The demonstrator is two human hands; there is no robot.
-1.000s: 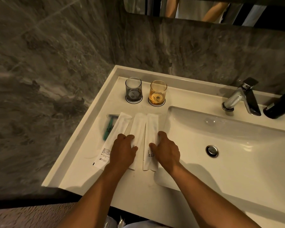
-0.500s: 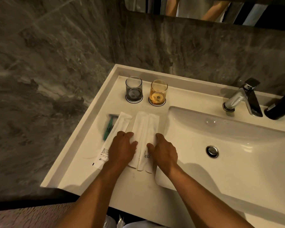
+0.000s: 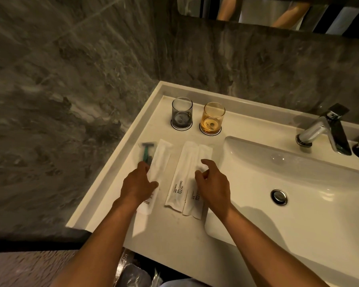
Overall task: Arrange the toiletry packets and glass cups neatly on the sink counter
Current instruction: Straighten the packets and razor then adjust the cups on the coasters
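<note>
- Left hand (image 3: 137, 184) flat on the left packet (image 3: 156, 170) beside the green razor (image 3: 147, 154); grip open, nothing clasped.
- Right hand (image 3: 212, 186) over 2 overlapping packets (image 3: 179, 179); fingers loosely curled, holding nothing.
- Grey cup (image 3: 182, 113) and amber cup (image 3: 213, 118) upright on coasters at the desk (image 3: 166, 233) rear.

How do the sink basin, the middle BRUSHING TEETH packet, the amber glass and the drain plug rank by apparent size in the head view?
1. sink basin
2. middle BRUSHING TEETH packet
3. amber glass, though it stands farther from the camera, so this place is unsure
4. drain plug
</note>
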